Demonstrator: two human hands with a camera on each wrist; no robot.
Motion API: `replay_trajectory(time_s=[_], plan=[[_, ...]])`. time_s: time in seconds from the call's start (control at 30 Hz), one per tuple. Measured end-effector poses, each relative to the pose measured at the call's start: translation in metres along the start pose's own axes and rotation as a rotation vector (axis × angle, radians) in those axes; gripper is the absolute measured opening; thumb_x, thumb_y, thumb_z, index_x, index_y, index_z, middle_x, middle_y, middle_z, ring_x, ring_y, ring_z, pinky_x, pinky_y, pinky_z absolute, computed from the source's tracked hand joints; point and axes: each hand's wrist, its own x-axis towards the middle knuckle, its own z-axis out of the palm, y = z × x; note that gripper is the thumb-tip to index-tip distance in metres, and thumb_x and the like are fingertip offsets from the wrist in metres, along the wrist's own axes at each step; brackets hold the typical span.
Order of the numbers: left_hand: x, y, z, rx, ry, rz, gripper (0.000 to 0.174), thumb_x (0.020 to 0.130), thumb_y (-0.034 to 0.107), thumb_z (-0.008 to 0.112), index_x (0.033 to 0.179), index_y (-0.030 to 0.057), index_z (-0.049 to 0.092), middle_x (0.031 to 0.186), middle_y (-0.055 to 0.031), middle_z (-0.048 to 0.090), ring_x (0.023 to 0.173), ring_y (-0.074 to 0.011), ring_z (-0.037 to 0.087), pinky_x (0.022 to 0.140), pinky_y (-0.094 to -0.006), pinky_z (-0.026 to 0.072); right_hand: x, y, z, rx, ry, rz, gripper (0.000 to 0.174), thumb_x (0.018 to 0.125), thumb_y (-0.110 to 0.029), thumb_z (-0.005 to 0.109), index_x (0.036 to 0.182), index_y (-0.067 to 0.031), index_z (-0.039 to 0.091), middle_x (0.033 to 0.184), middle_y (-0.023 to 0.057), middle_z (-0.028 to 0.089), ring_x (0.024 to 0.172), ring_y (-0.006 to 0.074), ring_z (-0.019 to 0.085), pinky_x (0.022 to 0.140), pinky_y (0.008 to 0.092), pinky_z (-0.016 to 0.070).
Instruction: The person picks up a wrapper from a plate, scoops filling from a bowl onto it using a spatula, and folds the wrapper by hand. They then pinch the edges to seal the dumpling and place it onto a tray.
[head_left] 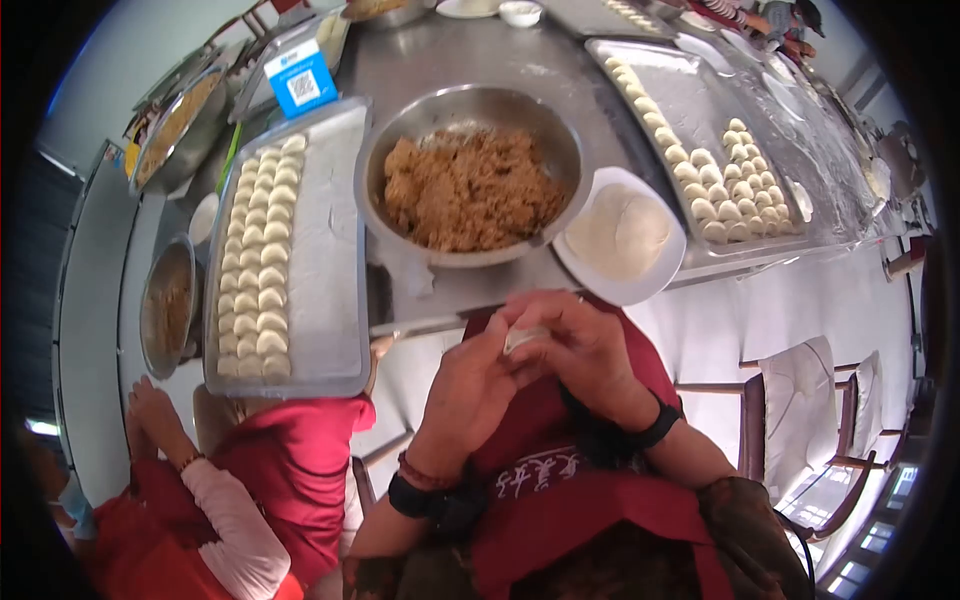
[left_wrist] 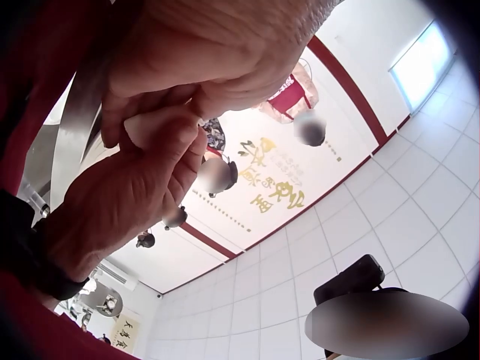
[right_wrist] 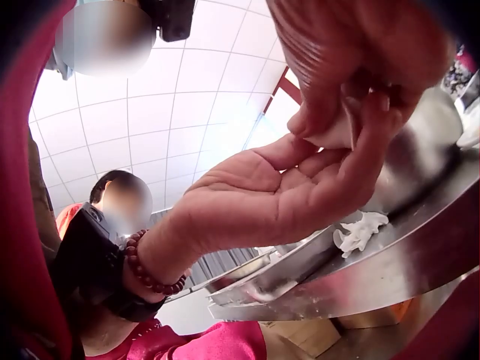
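Both hands meet over the red apron, just off the table's near edge. A small folded piece of white dough (head_left: 522, 340) is pinched between the fingers of the left hand (head_left: 468, 385) and right hand (head_left: 590, 355). In the left wrist view the dough (left_wrist: 139, 131) shows under the left hand (left_wrist: 225, 52), with the right hand (left_wrist: 120, 202) curled round it. The right wrist view has the dough (right_wrist: 337, 133) between the right hand (right_wrist: 367, 45) and the upturned left hand (right_wrist: 262, 195); its far side is hidden.
A steel bowl (head_left: 572, 135) of brown filling (head_left: 470, 190) stands beyond the hands, beside a white plate (head_left: 668, 275) bearing thin dough rounds (head_left: 620, 230). Trays with rows of dumplings lie left (head_left: 335, 250) and right (head_left: 650, 70). Another person's hands (head_left: 160, 415) are at the left.
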Motion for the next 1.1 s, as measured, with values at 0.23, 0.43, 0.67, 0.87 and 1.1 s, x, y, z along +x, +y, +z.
replay_trajectory(time_s=[0.23,0.43,0.67,0.87,1.1], plan=[[0.003,-0.005,-0.027,0.715,-0.053,0.154,0.011,0.099,0.011,0.054,0.095,0.0020,0.058,0.102,-0.0094,0.059,0.095,-0.0221,0.062,0.087,-0.0433,0.0570,0.000,0.000,-0.010,-0.265,-0.076,-0.116,0.035,0.083,-0.014,0.072,0.117,-0.0102,0.066,0.111,0.0091,0.068,0.102,0.0274,0.064,0.085,0.0370,0.0529],[0.004,0.001,-0.006,0.120,0.000,-0.082,0.045,0.106,0.034,0.040,0.135,-0.0003,0.045,0.132,-0.0130,0.055,0.110,-0.0227,0.060,0.101,-0.0467,0.0485,0.003,-0.005,-0.008,-0.165,-0.106,-0.049,0.037,0.083,-0.013,0.071,0.119,-0.0117,0.066,0.111,0.0095,0.068,0.104,0.0306,0.063,0.088,0.0379,0.0523],[0.010,0.005,-0.009,0.119,-0.094,-0.148,0.075,0.103,0.058,0.025,0.145,-0.0028,0.035,0.139,-0.0147,0.051,0.123,-0.0260,0.054,0.108,-0.0497,0.0410,0.006,0.002,-0.011,-0.192,-0.081,-0.211,0.020,0.081,-0.010,0.072,0.101,-0.0086,0.072,0.109,0.0083,0.071,0.104,0.0289,0.065,0.088,0.0377,0.0533],[0.013,0.005,-0.009,0.051,-0.109,-0.171,0.072,0.104,0.057,0.023,0.142,-0.0013,0.039,0.135,-0.0149,0.054,0.123,-0.0273,0.054,0.107,-0.0495,0.0420,0.006,-0.002,-0.016,-0.161,-0.115,-0.109,0.018,0.083,-0.010,0.074,0.101,-0.0097,0.073,0.114,0.0037,0.071,0.112,0.0231,0.063,0.094,0.0344,0.0510],[0.015,0.002,-0.010,0.036,-0.109,-0.153,0.071,0.103,0.058,0.021,0.141,0.0007,0.040,0.134,-0.0145,0.054,0.122,-0.0273,0.056,0.107,-0.0512,0.0412,0.007,-0.003,-0.016,-0.274,-0.111,-0.243,0.021,0.083,-0.010,0.074,0.104,-0.0093,0.072,0.114,0.0045,0.071,0.114,0.0260,0.061,0.094,0.0375,0.0511]])
